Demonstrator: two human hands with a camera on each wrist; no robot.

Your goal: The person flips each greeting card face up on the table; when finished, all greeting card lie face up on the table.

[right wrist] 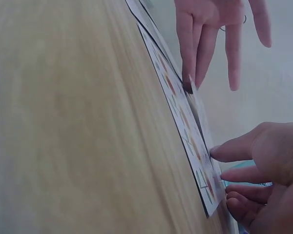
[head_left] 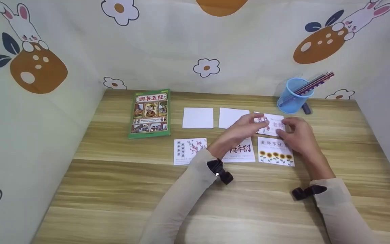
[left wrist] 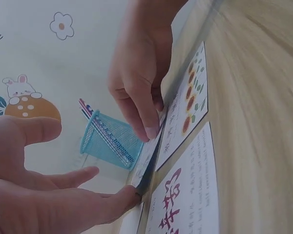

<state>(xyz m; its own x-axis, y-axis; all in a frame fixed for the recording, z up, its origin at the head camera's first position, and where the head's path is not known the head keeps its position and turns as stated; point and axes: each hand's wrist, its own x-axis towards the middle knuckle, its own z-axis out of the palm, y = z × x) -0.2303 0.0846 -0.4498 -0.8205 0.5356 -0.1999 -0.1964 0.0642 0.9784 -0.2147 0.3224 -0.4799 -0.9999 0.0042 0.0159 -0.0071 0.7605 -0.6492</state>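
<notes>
A white card with pink blossoms and lettering (head_left: 272, 125) lies tilted at the right end of the back row, one edge raised. My right hand (head_left: 300, 134) pinches its right edge between thumb and fingers. At the card's left side, my left hand (head_left: 240, 130) has its fingers extended, a fingertip touching the edge, as the right wrist view shows. Just in front lies a sunflower card (head_left: 276, 159). Beneath my left wrist, a card with dark red lettering (head_left: 244, 156) is partly covered. To its left is another blossom card (head_left: 183, 150).
Two blank white cards (head_left: 197, 118) sit in the back row, the second partly behind my left hand. A green picture book (head_left: 150, 115) lies at the back left. Behind my right hand stands a blue mesh cup (head_left: 291, 101) of pencils, beside a small dark block (head_left: 306, 108).
</notes>
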